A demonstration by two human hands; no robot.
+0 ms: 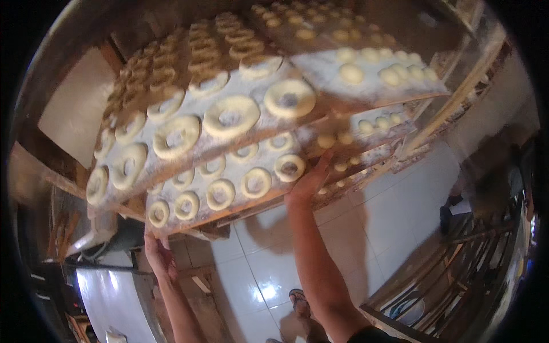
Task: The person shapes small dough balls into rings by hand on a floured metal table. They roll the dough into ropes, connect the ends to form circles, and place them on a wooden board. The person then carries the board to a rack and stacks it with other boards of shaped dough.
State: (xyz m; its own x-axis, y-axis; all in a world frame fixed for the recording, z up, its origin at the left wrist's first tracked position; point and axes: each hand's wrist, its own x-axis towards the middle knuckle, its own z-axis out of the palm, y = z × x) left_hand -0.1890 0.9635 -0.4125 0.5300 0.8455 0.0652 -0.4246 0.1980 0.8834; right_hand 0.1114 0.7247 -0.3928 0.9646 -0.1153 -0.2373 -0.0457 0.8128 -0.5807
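Flour-dusted boards of pale dough rings (231, 117) and round dough balls (351, 73) are stacked in tiers on a wooden rack (423, 137), somewhat blurred. My left hand (161, 257) grips the lower board (229, 166) at its front left corner, fingers around the edge. My right hand (306, 180) has hold of the same board's right part, beside its rightmost ring, with fingertips reaching up near some dough balls. The upper board overhangs the back of this lower one.
A tiled floor (257, 268) shows below, with my sandalled foot (298, 302). Wooden slatted racks (452, 268) stand at lower right, a pale metal surface (108, 297) at lower left. A wooden beam (63, 183) crosses the left side.
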